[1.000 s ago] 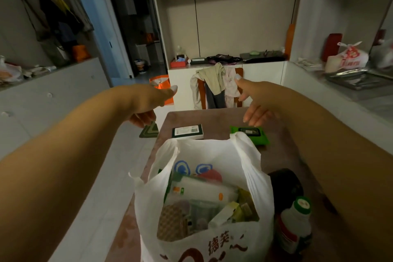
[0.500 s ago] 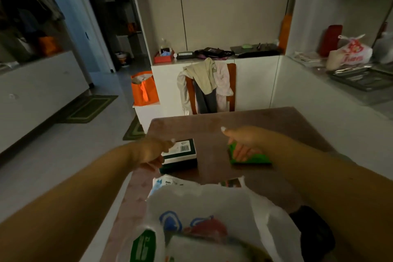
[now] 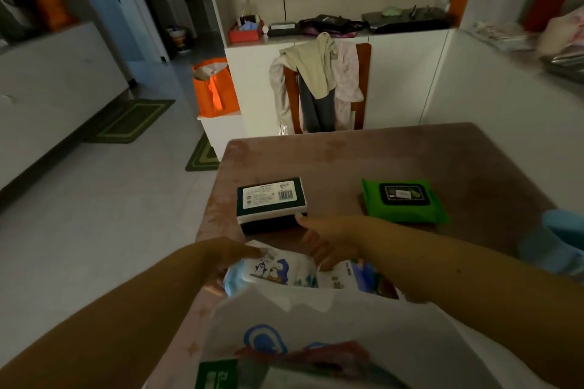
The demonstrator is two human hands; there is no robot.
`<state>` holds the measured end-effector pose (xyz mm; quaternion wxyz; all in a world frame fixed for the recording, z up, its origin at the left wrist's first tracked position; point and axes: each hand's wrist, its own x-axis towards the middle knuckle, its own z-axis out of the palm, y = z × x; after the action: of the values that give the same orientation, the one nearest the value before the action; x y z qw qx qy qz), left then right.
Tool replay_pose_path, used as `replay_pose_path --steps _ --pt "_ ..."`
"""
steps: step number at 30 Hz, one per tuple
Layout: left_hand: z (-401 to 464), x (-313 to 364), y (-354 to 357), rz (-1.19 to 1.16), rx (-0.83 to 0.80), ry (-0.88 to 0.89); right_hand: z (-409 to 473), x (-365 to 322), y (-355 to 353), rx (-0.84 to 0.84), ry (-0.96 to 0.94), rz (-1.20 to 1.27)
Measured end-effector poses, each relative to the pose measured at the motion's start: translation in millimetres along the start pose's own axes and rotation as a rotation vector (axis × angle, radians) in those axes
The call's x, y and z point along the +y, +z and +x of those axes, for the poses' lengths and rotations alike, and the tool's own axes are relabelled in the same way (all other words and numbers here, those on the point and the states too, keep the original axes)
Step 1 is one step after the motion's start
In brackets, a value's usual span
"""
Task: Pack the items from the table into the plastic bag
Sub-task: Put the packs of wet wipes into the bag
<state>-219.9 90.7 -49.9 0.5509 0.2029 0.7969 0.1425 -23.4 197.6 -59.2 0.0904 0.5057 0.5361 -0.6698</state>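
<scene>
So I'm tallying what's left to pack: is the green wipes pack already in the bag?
No, the green wipes pack lies on the table, beyond the plastic bag.

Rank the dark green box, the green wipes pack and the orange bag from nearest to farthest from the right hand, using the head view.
1. dark green box: on the table just beyond the right hand.
2. green wipes pack: on the table, off to the right.
3. orange bag: far left, beyond the table.

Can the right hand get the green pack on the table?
Probably yes, once free: the green pack lies uncovered just beyond the right hand, but that hand is holding the penguin pack.
</scene>
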Motion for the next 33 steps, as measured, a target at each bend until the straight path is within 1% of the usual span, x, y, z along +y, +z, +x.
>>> replay_pose_path --steps 3,8,9,10,11,13,14,15,16,17,18,19,20,21,22,23,24,26,27,28,30,32,33 --pt "9.5 -3.9 9.7 -0.078 -0.005 0.033 6.9 1.3 4.4 -0.014 -0.016 0.042" --pt "2.1 8.8 13.3 -0.137 -0.048 0.108 5.5 4.9 0.1 -0.007 -0.083 0.155" --pt "-1.1 14.0 13.0 -0.144 -0.049 0.129 4.3 3.2 -2.2 0.009 -0.099 0.173" --pt "-4.4 19.7 12.6 -0.152 -0.048 0.156 2.2 2.1 -6.3 0.063 -0.121 0.211" --pt "-8.6 26.0 12.3 -0.163 -0.046 0.194 1.0 2.9 -14.2 0.176 -0.140 0.277" --pt "-16.7 38.9 11.9 -0.194 -0.028 0.296 3.5 11.4 -41.8 0.512 -0.162 0.440" --pt "-21.5 45.5 12.0 -0.214 -0.029 0.361 4.5 18.0 -59.7 0.635 -0.163 0.516" --pt "-26.5 51.8 12.7 -0.242 -0.048 0.429 4.2 24.8 -75.2 0.693 -0.156 0.586" --pt "-30.9 57.5 13.6 -0.279 -0.079 0.486 3.1 31.7 -88.1 0.712 -0.135 0.631" --pt "-33.6 63.4 14.6 -0.321 -0.106 0.519 2.0 38.2 -97.6 0.748 -0.089 0.632" --pt "-35.3 69.0 15.7 -0.364 -0.133 0.533 2.1 44.4 -106.5 0.837 -0.025 0.576" --pt "-36.8 74.5 17.4 -0.404 -0.166 0.533 2.8 49.8 -115.3 0.968 0.019 0.468" --pt "-37.6 79.6 19.9 -0.442 -0.203 0.523 1.5 54.0 -123.6 1.094 0.009 0.321" --pt "-38.1 84.2 22.9 -0.478 -0.234 0.505 -1.1 55.9 -132.2 1.160 -0.041 0.176" --pt "-38.8 87.8 25.8 -0.513 -0.253 0.488 -3.8 55.5 -139.7 1.154 -0.098 0.038" --pt "-38.6 90.6 28.7 -0.548 -0.261 0.472 -4.7 56.6 -146.2 1.083 -0.130 -0.109" --pt "-37.6 92.5 31.0 -0.581 -0.264 0.462 -5.2 54.3 -152.0 0.970 -0.119 -0.325" --pt "-35.3 92.8 34.4 -0.628 -0.267 0.452 -2.7 47.2 -157.6 0.753 -0.031 -0.824" --pt "-33.3 91.7 35.6 -0.641 -0.268 0.451 -0.6 43.2 -159.6 0.692 0.002 -0.981" --pt "-31.3 89.8 36.4 -0.651 -0.266 0.452 2.8 40.9 -160.4 0.662 0.034 -1.061" --pt "-27.4 85.1 37.1 -0.671 -0.258 0.448 9.0 40.3 -161.7 0.659 0.089 -1.142" --pt "-24.4 81.3 36.8 -0.677 -0.244 0.439 11.1 40.9 -161.5 0.604 0.155 -1.119" --pt "-23.8 79.6 36.6 -0.678 -0.239 0.433 10.1 42.6 -161.8 0.555 0.168 -1.044"
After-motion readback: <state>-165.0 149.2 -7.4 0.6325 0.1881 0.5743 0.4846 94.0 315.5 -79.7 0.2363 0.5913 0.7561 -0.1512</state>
